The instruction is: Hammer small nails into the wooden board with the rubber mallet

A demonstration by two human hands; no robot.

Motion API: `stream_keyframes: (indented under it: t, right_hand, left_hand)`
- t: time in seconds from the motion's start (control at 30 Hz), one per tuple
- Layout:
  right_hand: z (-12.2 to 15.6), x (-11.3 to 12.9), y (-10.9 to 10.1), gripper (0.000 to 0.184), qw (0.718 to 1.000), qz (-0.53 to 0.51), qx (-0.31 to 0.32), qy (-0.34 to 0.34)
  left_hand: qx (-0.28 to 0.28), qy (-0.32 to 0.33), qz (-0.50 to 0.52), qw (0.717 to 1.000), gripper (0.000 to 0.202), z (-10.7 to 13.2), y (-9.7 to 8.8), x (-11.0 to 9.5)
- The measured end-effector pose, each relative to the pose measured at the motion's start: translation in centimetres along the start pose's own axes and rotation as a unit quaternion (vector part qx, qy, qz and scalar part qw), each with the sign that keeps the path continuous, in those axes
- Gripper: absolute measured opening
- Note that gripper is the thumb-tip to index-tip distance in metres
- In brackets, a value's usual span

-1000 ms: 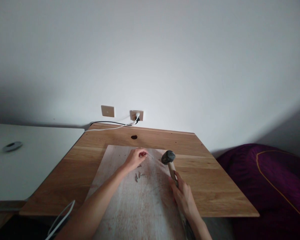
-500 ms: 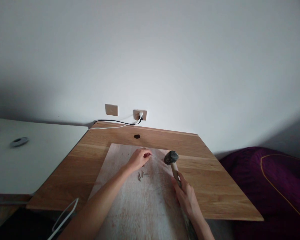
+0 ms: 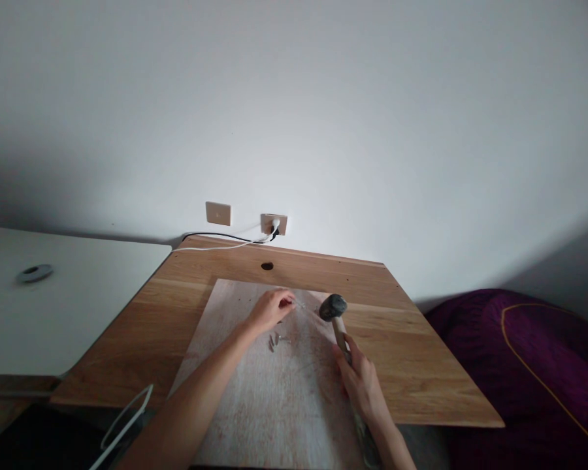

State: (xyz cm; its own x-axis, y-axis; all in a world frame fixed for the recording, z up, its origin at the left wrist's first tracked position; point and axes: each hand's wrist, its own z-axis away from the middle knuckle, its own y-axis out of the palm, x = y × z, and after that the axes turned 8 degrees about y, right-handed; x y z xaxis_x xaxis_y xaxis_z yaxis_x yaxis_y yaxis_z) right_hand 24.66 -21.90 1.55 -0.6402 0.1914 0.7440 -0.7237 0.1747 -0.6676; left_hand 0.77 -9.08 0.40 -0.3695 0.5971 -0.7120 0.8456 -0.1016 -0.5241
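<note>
My right hand (image 3: 361, 378) is wrapped round the wooden handle of a mallet (image 3: 333, 307) with a dark, blocky head. The mallet's head is raised near the right edge of a whitish, worn board (image 3: 274, 405). Over the far part of that board, my left hand (image 3: 273, 309) is closed in a pinch. A small, thin, pale nail-like piece (image 3: 300, 303) sticks out to the right from its fingertips; its exact kind is too small to make out. Several small metallic fasteners (image 3: 276, 341) lie loose on the board, just nearer than the left hand.
The board rests on a wooden desktop (image 3: 421, 365) with a round cable hole (image 3: 267, 266). Cables run to a wall socket (image 3: 274, 224) behind it. A white table (image 3: 93, 294) adjoins on the left, and a purple beanbag (image 3: 490, 365) sits at the right.
The view has shifted slightly. Both hands keep nearly the same places, the left pinching the small piece and the right gripping the mallet.
</note>
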Motion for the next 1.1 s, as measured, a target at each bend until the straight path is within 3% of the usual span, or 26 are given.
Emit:
stream_keyframes:
  t: [0.2, 0.5, 0.77, 0.83, 1.1]
  right_hand:
    - [0.2, 0.4, 0.0, 0.062, 1.0, 0.002, 0.001, 0.002]
    - [0.2, 0.6, -0.1, 0.062, 1.0, 0.004, 0.006, -0.003]
    - [0.1, 0.6, 0.0, 0.066, 1.0, -0.002, 0.013, 0.009]
    - [0.3, 0.9, -0.2, 0.066, 0.999, -0.014, 0.03, 0.017]
    - [0.3, 4.5, -1.1, 0.064, 0.994, -0.085, 0.065, 0.027]
  left_hand:
    - [0.005, 0.008, -0.03, 1.0, 0.007, 0.0, 0.0, -0.1]
    - [0.001, 0.022, -0.065, 0.998, 0.012, -0.2, 0.3, 0.2]
    - [-0.013, 0.001, -0.058, 0.998, 0.009, 0.0, 0.3, 0.1]
    - [-0.013, 0.004, -0.047, 0.999, 0.002, 0.0, 0.2, 0.0]
    - [0.002, -0.001, -0.073, 0.997, 0.014, 0.2, 0.1, -0.1]
